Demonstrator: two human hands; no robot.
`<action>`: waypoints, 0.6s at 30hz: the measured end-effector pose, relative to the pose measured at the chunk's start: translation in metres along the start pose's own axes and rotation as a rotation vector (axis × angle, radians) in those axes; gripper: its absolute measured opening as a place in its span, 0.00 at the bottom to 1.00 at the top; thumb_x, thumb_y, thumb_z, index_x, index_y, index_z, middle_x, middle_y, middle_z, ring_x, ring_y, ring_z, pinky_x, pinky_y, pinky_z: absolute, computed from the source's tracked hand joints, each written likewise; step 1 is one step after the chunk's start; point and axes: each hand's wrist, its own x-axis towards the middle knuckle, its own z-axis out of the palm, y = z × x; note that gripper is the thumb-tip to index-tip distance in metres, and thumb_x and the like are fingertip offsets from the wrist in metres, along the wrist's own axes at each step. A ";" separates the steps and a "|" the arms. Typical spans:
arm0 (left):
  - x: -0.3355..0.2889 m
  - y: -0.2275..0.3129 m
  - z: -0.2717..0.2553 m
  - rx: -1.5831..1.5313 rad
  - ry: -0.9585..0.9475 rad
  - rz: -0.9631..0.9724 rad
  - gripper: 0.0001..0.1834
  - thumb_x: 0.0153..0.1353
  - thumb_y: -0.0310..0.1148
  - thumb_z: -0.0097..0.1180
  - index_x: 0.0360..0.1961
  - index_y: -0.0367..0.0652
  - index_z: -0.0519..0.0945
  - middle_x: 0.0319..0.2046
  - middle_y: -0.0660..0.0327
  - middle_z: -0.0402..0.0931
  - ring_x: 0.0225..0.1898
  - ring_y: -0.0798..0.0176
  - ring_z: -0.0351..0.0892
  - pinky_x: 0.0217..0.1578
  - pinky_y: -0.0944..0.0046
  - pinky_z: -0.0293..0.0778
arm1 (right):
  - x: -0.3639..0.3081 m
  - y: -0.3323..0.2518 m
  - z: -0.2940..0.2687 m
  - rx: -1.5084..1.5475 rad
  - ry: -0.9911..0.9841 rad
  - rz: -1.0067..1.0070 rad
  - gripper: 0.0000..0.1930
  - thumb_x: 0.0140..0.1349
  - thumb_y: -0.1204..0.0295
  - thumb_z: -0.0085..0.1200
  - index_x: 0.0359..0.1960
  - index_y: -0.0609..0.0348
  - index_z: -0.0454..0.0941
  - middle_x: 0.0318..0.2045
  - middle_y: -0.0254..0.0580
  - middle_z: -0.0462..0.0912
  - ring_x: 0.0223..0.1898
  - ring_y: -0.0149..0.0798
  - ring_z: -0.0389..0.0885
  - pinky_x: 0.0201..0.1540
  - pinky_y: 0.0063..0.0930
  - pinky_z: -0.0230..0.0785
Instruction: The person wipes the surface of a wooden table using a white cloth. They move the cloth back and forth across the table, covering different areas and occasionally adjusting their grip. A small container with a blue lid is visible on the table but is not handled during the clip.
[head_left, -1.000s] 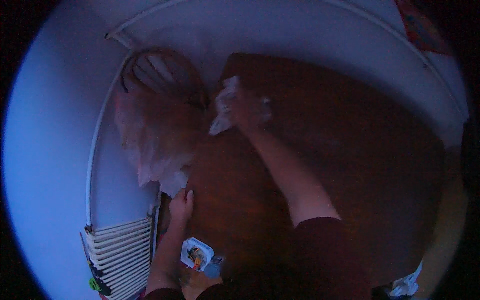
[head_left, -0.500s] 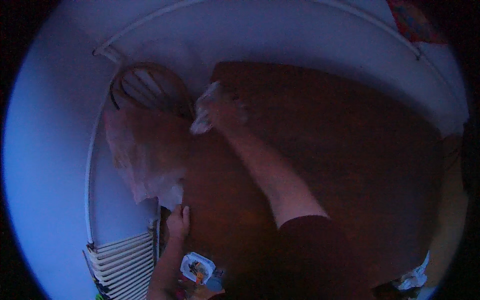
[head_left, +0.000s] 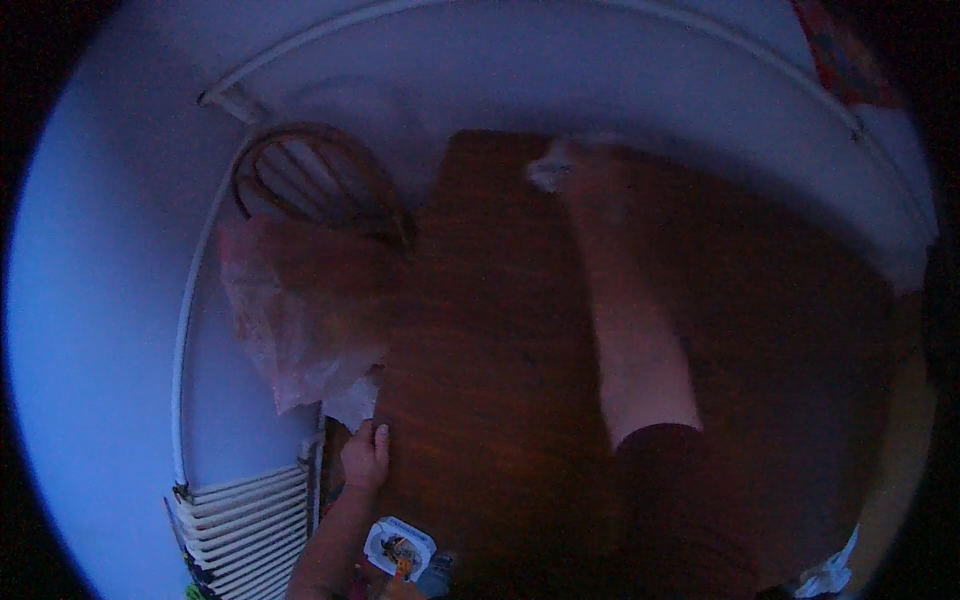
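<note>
A dark brown wooden table [head_left: 490,340] fills the middle of the view. Close to its far edge, my right hand [head_left: 600,178], smeared by motion, presses a crumpled white cloth or paper wipe [head_left: 549,168] onto the top. My left hand [head_left: 366,456] is closed at the table's left edge, pinching the lower corner of a thin translucent plastic bag [head_left: 300,320]. The bag hangs open along that edge, partly over the chair. What lies inside it does not show clearly.
Behind the bag stands a wooden chair [head_left: 325,170] with a spindle back. A white radiator [head_left: 250,525] and pipes run along the left wall. By my left forearm sits a white plastic tub [head_left: 400,548] with scraps inside. A crumpled white item [head_left: 830,575] lies at the lower right.
My right hand has swept the white wipe from the table's left edge to the right and farther back. My left hand stays at the edge with the bag.
</note>
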 end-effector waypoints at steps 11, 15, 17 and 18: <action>-0.005 -0.016 -0.002 0.057 0.021 0.036 0.17 0.65 0.44 0.44 0.36 0.40 0.74 0.27 0.44 0.76 0.30 0.38 0.75 0.29 0.45 0.69 | -0.063 -0.071 0.012 0.305 -0.300 -0.408 0.20 0.59 0.56 0.50 0.47 0.52 0.77 0.46 0.49 0.77 0.48 0.50 0.75 0.50 0.45 0.69; -0.008 -0.008 -0.004 0.031 0.072 0.022 0.17 0.65 0.44 0.44 0.35 0.40 0.73 0.26 0.43 0.75 0.29 0.37 0.75 0.29 0.44 0.68 | -0.005 0.102 -0.040 0.013 -0.095 0.006 0.19 0.59 0.56 0.49 0.48 0.52 0.76 0.46 0.49 0.77 0.48 0.50 0.75 0.50 0.45 0.69; -0.003 0.003 0.001 0.048 0.074 0.035 0.17 0.65 0.44 0.44 0.34 0.39 0.73 0.26 0.43 0.75 0.29 0.36 0.74 0.29 0.43 0.68 | 0.000 0.150 -0.074 -0.125 0.013 0.169 0.19 0.59 0.56 0.49 0.48 0.51 0.76 0.46 0.48 0.77 0.48 0.50 0.75 0.50 0.45 0.69; -0.004 0.003 -0.001 0.037 0.066 0.038 0.17 0.65 0.44 0.44 0.34 0.39 0.73 0.26 0.43 0.75 0.30 0.36 0.74 0.29 0.43 0.68 | -0.003 0.148 -0.066 -0.148 0.036 0.182 0.19 0.59 0.56 0.49 0.48 0.51 0.76 0.46 0.48 0.77 0.48 0.50 0.75 0.50 0.45 0.69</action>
